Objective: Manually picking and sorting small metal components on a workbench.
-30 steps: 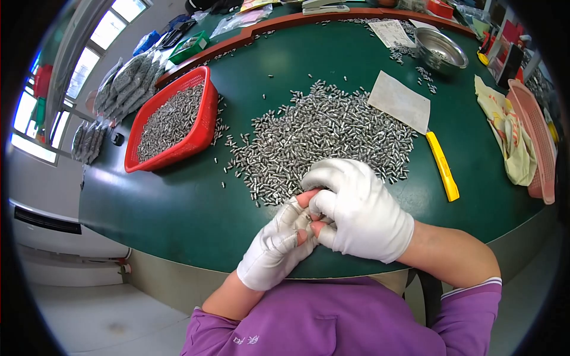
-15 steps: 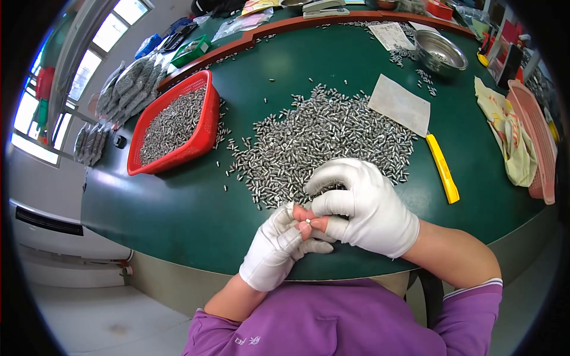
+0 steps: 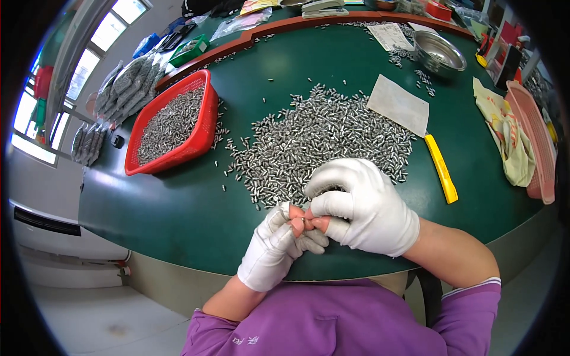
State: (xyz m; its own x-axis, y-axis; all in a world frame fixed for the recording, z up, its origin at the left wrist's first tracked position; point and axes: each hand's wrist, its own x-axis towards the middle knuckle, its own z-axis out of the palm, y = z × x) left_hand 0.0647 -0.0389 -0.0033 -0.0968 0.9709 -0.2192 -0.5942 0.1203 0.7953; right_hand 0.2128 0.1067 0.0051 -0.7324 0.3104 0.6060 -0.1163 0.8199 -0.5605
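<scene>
Both my hands wear white gloves with some fingertips bare, and they meet at the near edge of a heap of small metal pins (image 3: 320,139). My left hand (image 3: 276,243) pinches with thumb and forefinger. Against it press the thumb and forefinger of my right hand (image 3: 365,207), also closed. Between the fingertips shows a tiny bright bit of a metal piece (image 3: 303,219), mostly hidden by the fingers. My right hand's other fingers curl over the front of the heap.
To the left stands a red plastic basket (image 3: 205,124) full of the same pins. A flat scraper with a yellow handle (image 3: 441,169) lies right of the heap. Further off are a steel bowl (image 3: 439,50), filled plastic bags (image 3: 127,89), a pink basket (image 3: 534,142) and a yellowish cloth (image 3: 504,136).
The fingertips have closed in more over the small piece, so less of it shows. My left hand's lower fingers have curled inward a little. The heap looks the same.
</scene>
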